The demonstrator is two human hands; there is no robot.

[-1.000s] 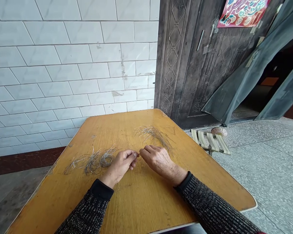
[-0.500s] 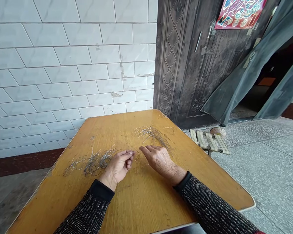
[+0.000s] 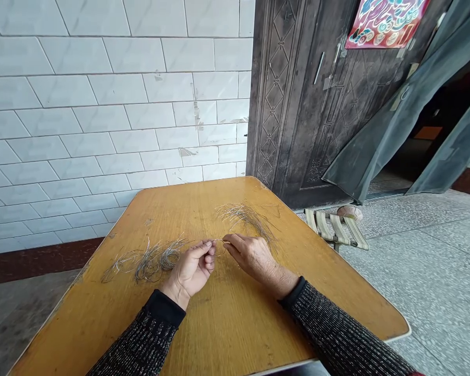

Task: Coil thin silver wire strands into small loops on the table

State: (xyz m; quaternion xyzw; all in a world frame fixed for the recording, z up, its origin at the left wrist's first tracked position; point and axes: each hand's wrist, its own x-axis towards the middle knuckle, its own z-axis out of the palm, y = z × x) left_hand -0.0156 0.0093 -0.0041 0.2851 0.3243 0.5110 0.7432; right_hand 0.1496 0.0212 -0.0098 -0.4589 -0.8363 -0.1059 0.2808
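Over the middle of the wooden table (image 3: 219, 324), my left hand (image 3: 191, 266) pinches a thin wire (image 3: 219, 240) between thumb and forefinger. The wire spans the small gap to my right hand (image 3: 254, 256), whose closed fingertips grip its other part. Left of my left hand lie tangled coils of thin silvery wire (image 3: 147, 263). Beyond my right hand spreads a loose bundle of wire strands (image 3: 246, 216), partly hidden by that hand at its near end.
A white tiled wall (image 3: 149, 104) stands behind the table, with a dark carved door (image 3: 285, 120) to its right. On the floor at the right is a low stool with striped webbing (image 3: 337, 227). A grey-green curtain (image 3: 384, 130) hangs at the doorway.
My right fingertips have come slightly down and closed on the wire. The wire loop between my hands now looks straighter. My left hand has barely moved, and the wire piles lie as before.
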